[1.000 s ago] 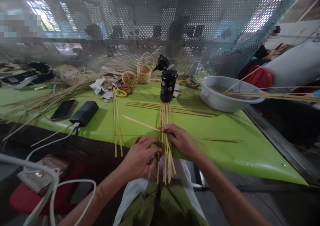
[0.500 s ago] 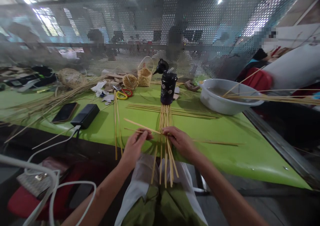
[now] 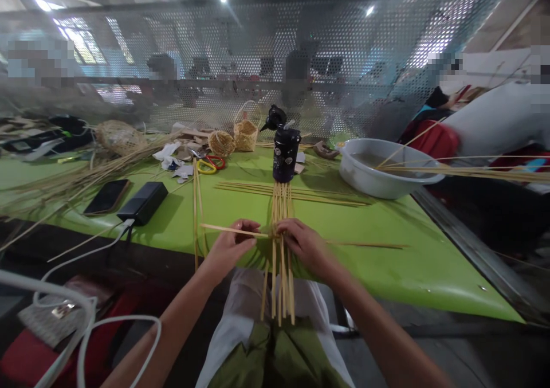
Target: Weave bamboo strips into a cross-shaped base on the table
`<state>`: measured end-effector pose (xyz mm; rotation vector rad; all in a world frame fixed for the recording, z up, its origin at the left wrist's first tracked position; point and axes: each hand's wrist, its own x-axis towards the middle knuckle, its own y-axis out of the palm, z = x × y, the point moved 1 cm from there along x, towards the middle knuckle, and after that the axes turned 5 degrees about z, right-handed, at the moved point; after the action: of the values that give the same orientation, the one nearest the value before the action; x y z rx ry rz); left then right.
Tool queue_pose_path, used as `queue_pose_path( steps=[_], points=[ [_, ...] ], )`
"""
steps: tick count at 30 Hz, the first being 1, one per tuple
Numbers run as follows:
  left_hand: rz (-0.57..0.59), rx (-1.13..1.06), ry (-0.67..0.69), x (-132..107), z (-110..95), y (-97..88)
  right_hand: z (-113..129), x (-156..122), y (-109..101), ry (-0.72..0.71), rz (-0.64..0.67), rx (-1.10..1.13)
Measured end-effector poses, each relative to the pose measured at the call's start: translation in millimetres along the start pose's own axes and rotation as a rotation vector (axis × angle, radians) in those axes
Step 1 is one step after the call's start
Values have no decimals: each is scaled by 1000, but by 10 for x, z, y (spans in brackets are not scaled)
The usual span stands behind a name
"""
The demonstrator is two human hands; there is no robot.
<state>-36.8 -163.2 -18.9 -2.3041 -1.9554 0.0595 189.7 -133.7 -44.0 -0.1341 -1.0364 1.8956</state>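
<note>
Several pale bamboo strips (image 3: pixel 274 273) run lengthwise over the table edge toward my lap, their far ends passing under a black tumbler (image 3: pixel 285 161). A crosswise bamboo strip (image 3: pixel 219 228) reaches left from the crossing and passes between the thumb and fingers of my left hand (image 3: pixel 235 243). That thumb and those fingers are apart, with the strip in the gap. My right hand (image 3: pixel 301 239) has its fingertips closed on the strips at the crossing; the exact grip is partly hidden. Another thin strip (image 3: pixel 369 244) sticks out to the right beyond it.
Loose strips (image 3: pixel 301 193) lie crosswise near the tumbler. A white basin (image 3: pixel 382 181) of water holds strips at right. Scissors (image 3: pixel 208 165), small woven baskets (image 3: pixel 246 134), a phone (image 3: pixel 107 196) and a black power bank (image 3: pixel 143 203) with a white cable sit left. A person's sleeve (image 3: pixel 494 116) shows at right.
The left end of the crosswise strip has swung down toward me. My left thumb and fingers have parted around it. My right hand stays at the crossing, and the lengthwise ends lie closer together.
</note>
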Motion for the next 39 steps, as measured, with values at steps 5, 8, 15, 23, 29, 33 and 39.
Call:
queue_pose_path(
  steps=[5,8,15,23,29,33,39],
  points=[
    [-113,-46,-69,89,-8,-84,-23,-16,-16,-4,-76,12],
    [-205,-96,-84,214,4,-144,-29,-46,-55,14,-96,-3],
    [-324,-159,-136,365,53,-348,-159,-184,-247,80,-111,-285],
    [-360,-370,-106,102,95,-353,-204,-223,-335,118,-83,-391],
    [-545,-134,44,-56,66,-573,-168,-211,-315,132,-76,-418],
    [-544,439,216,-79,-62,-548,-172,-222,-298,137,-78,-440],
    [-369,1154,243,-95,-223,-257,-231,-264,-265,93,-90,-481]
  ],
)
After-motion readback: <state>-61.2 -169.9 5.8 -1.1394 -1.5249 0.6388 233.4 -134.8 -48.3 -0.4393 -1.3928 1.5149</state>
